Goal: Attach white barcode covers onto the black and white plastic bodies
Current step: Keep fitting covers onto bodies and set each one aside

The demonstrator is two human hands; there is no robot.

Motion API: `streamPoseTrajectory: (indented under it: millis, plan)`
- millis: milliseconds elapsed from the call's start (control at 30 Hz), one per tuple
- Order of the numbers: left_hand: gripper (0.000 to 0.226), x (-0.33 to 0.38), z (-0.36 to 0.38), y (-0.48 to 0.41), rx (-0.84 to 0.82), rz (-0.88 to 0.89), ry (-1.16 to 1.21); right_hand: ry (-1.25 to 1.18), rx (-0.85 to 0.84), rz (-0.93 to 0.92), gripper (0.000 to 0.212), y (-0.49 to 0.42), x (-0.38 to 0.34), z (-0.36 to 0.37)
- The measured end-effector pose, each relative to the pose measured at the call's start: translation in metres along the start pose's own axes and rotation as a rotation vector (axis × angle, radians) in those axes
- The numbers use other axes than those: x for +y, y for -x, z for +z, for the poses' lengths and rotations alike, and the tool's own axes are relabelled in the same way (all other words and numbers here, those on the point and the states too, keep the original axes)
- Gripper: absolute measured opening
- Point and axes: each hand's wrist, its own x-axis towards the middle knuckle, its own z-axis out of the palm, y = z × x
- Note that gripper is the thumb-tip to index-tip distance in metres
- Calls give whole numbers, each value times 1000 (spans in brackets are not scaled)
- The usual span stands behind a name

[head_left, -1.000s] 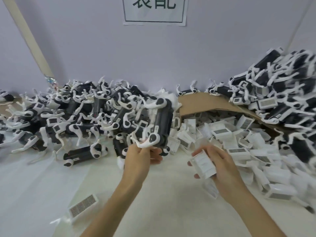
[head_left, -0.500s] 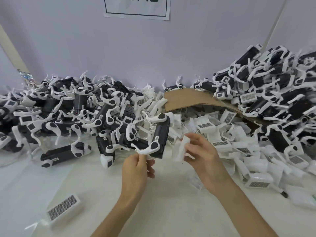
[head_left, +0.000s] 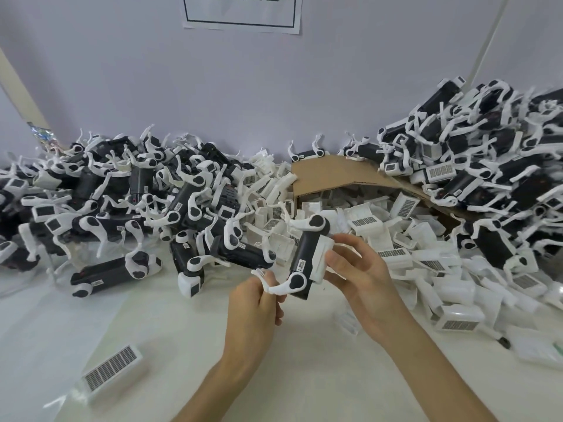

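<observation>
Whereas the white barcode cover (head_left: pixel 323 259) was apart half a second ago, right hand (head_left: pixel 365 278) fingers now grip it against the black and white body (head_left: pixel 306 260), above the table (head_left: pixel 182 330) centre; left hand (head_left: pixel 253 306) fingers pinch the body's leg. Seating probably underway, not confirmed.

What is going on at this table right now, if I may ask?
A person is assembling parts by hand. The left hand pinches a white leg of a black and white plastic body, while the right hand holds a white barcode cover against its side; whether it has snapped in cannot be told. More bodies are heaped on both sides, and loose covers spill from a cardboard box behind.
</observation>
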Motion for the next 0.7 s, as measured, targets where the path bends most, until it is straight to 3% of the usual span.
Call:
streamPoseTrajectory:
  millis: [267, 400, 500, 633, 700]
  plan:
    - [47, -4, -1, -4, -81, -16, -10, -68, -81, 85, 34, 2, 5, 2]
    - [41, -4, 0, -2, -166, -52, 11, 74, -203, 169, 54, 7, 7, 5]
    - [40, -1, 1, 0, -216, -77, 56, 49, -275, 153, 66, 9, 10, 9]
    - [61, 4, 2, 2, -329, -77, 85, -38, -328, 164, 71, 11, 9, 9]
    - [60, 2, 3, 2, -409, -96, 58, -51, -360, 180, 67, 12, 8, 8]
